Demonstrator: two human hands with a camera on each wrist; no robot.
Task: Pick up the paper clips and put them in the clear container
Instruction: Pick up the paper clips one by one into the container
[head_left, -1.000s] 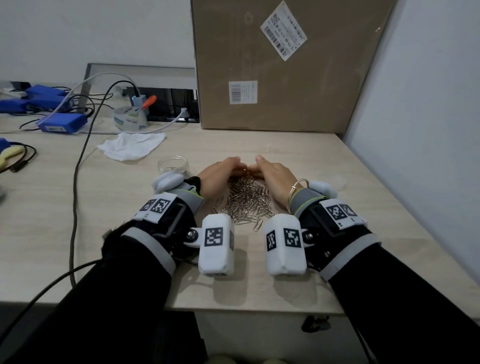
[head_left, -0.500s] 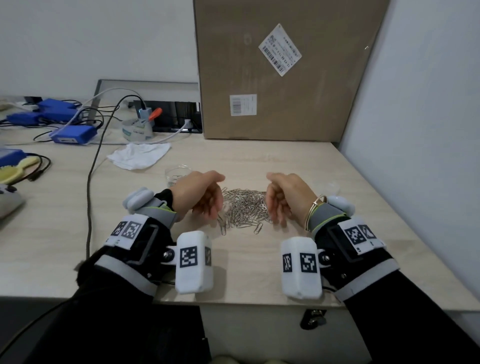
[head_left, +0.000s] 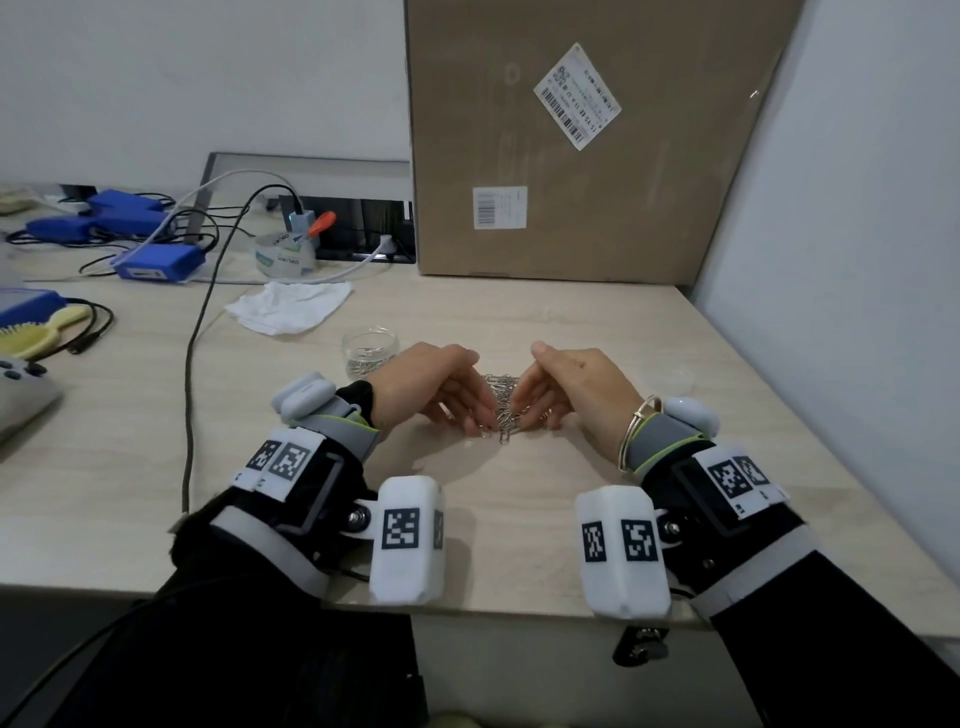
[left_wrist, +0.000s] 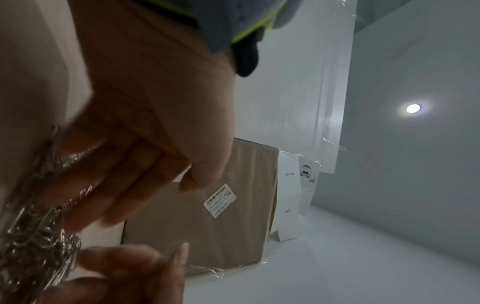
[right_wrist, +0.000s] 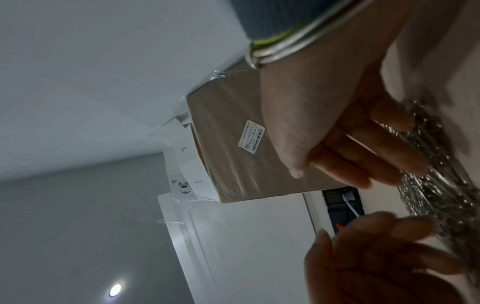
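Observation:
A heap of silver paper clips (head_left: 501, 408) lies on the light wood table (head_left: 519, 519), squeezed between my two hands. My left hand (head_left: 441, 387) presses its fairly straight fingers against the heap's left side, and my right hand (head_left: 566, 387) does the same from the right. Both thumbs stand free above the clips. The clear container (head_left: 370, 349), round and with some clips in it, stands just behind my left hand. In the left wrist view the left hand (left_wrist: 145, 123) meets the paper clips (left_wrist: 33, 236); in the right wrist view the right hand (right_wrist: 324, 102) meets the paper clips (right_wrist: 441, 185).
A large cardboard box (head_left: 571, 156) stands at the back, and a white wall (head_left: 857, 260) closes the right side. A crumpled white tissue (head_left: 291, 306), a dark cable (head_left: 195, 364), a tape roll (head_left: 283, 254) and blue devices (head_left: 156, 262) lie to the left.
Half a second ago my hands were apart on either side of a spread pile. They have closed in toward each other and pushed the clips into a narrow heap.

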